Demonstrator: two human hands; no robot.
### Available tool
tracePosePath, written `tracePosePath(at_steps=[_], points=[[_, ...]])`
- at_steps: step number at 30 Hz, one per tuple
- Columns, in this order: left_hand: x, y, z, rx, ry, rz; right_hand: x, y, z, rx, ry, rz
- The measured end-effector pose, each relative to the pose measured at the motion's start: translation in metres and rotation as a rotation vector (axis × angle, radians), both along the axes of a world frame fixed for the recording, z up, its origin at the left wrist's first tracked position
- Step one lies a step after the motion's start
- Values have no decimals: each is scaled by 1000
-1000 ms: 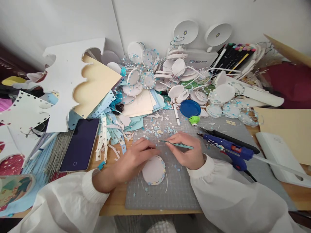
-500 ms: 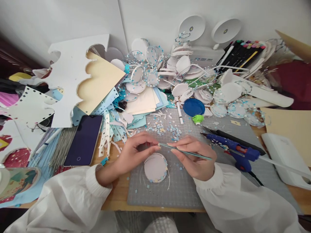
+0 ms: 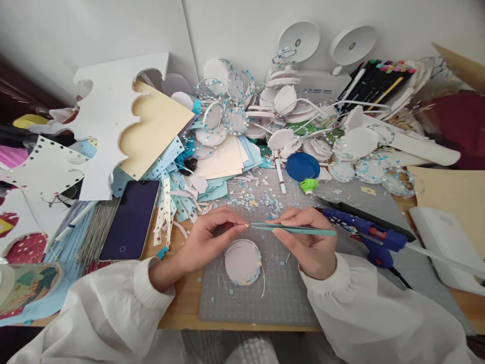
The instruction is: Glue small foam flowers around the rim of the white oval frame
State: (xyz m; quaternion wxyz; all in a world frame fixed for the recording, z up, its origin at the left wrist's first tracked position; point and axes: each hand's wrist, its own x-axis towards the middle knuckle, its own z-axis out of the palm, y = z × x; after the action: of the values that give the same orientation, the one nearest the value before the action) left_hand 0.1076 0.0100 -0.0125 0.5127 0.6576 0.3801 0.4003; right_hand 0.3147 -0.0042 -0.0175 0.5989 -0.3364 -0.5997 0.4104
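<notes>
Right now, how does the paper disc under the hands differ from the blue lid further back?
The paper disc is pale, edged with tiny blue and yellow pieces; the blue lid is solid dark blue. The disc lies between the left hand and right hand; the lid sits untouched. Both are round.

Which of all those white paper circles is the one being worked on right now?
Start at the grey cutting mat at the near edge of the desk. Between the left hand and the right hand, which holds teal tweezers, lies one white paper disc. Unlike the discs heaped at the back, it lies alone and flat.
</notes>
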Motion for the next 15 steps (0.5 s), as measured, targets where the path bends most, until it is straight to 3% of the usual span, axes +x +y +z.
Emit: tracePosePath(at_steps=[15], points=[[1, 1, 0, 2, 22, -14, 0, -1, -1, -7, -28, 45]])
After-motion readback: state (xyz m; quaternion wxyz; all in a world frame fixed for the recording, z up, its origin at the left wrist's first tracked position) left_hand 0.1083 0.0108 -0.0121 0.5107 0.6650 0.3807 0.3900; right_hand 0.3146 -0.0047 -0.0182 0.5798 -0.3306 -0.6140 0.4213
